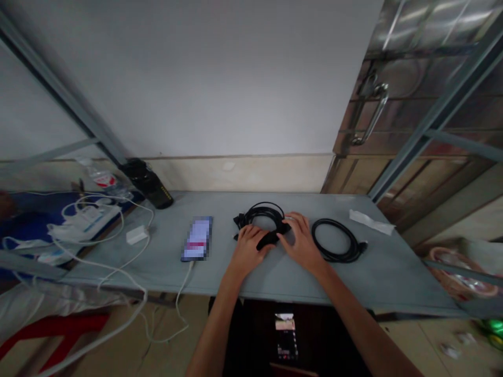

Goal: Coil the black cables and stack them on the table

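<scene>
Both hands down on the grey table [157, 251], meeting over a coiled black cable [262, 214] at the table's middle. Left hand [247, 248] lying palm-down with fingers bent over the near-left arc of the coil, touching it — fingertips reaching a dark strap or plug end [268, 240] poking out at the near edge of the bundle. Right hand [302, 241] also palm-down, fingers loosely curled and pressed to the right side of the same coil, thumb toward the left hand. Neither hand fully closed; whether either truly pinches the cable or merely rests on it cannot be told.

Just right of the right hand, a second black cable loop [337, 241] lying flat, apart from the first. Farther right, near the far edge, a white folded wrapper [371, 221]. Left of the hands, a phone [197, 239] face-up with a lit screen, a white lead running off its near end over the table edge. Farther left, a small white charger block [137, 234] among loose white wires, then a white power strip [88, 217] on a blue surface. At the far-left corner, a dark bottle [151, 186] tilted against the wall, with a clear plastic bottle [101, 178] beside it. Below the table edge — another lit phone [285, 335] on the person's lap.
</scene>
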The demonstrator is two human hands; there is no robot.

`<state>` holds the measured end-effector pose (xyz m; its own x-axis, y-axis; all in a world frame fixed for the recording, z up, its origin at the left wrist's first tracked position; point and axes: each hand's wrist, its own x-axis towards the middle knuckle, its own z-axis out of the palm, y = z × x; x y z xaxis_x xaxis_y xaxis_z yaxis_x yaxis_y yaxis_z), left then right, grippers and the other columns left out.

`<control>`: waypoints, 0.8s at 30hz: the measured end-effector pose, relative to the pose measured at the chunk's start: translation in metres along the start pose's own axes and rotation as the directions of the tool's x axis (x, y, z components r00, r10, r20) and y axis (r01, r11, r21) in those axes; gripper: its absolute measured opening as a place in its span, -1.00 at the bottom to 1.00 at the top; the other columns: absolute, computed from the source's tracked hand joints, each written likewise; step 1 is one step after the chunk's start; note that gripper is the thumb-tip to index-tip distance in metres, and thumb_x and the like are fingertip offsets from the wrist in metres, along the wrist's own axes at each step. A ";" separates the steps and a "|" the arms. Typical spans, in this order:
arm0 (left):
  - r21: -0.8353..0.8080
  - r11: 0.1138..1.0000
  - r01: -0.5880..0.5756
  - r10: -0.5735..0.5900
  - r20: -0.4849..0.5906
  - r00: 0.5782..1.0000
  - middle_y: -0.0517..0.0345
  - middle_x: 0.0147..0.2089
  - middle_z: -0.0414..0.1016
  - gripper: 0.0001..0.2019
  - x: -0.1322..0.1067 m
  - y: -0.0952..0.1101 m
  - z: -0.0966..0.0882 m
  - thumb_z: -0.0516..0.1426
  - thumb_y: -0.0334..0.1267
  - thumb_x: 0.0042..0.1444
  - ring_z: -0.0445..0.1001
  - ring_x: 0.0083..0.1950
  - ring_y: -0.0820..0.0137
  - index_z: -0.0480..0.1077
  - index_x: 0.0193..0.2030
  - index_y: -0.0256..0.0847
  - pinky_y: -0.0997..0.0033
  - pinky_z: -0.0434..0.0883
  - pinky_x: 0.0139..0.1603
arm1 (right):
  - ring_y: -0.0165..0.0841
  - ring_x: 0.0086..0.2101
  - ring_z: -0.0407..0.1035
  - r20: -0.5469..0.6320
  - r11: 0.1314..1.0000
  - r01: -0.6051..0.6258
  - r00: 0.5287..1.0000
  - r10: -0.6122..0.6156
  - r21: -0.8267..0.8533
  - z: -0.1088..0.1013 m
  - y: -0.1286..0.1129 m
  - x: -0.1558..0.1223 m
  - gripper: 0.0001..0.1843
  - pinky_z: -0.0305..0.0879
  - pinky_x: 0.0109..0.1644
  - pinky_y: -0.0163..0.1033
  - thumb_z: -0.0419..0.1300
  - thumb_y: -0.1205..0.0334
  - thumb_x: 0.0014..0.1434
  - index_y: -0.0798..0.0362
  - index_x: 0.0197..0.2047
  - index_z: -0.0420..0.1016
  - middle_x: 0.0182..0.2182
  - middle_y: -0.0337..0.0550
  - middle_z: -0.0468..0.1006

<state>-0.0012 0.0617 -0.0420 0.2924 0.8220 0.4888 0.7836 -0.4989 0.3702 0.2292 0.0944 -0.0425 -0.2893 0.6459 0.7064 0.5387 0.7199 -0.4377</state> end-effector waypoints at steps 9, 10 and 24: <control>-0.023 1.000 0.011 -0.015 -0.169 0.985 -0.07 0.23 0.61 -0.54 -0.002 0.000 0.000 0.37 -0.06 0.37 0.47 0.33 -0.02 0.52 0.35 -0.05 -0.18 0.37 0.47 | 0.13 0.08 0.55 0.080 0.892 -0.094 0.986 0.144 -0.442 -0.095 0.033 -0.087 -0.44 0.50 0.18 0.27 0.19 -0.29 0.53 0.02 0.25 0.43 0.06 0.16 0.63; -0.034 0.999 0.008 -0.015 -0.190 0.982 -0.07 0.24 0.61 -0.54 -0.003 0.001 -0.001 0.36 -0.05 0.39 0.47 0.34 -0.01 0.52 0.36 -0.04 -0.16 0.37 0.47 | 0.08 0.00 0.58 0.116 0.892 -0.074 0.983 0.140 -0.446 -0.105 0.037 -0.098 -0.49 0.51 0.14 0.21 0.15 -0.29 0.56 0.00 0.18 0.45 -0.02 0.10 0.65; -0.178 0.983 0.041 -0.097 -0.314 0.944 -0.01 0.04 0.70 -0.81 -0.001 0.004 -0.006 0.27 -0.13 0.46 0.57 0.19 0.05 0.58 0.13 -0.03 -0.11 0.44 0.33 | 0.01 -0.26 0.59 0.003 0.806 -0.081 0.995 0.101 -0.587 -0.109 -0.004 -0.165 -0.72 0.42 -0.18 0.05 0.06 -0.05 0.64 -0.08 -0.07 0.38 -0.25 0.01 0.64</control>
<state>-0.0017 0.0579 -0.0366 0.0280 0.7381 0.6741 0.6847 -0.5055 0.5251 0.3607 -0.0427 -0.0967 -0.2352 0.7163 0.6570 0.9217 0.3789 -0.0831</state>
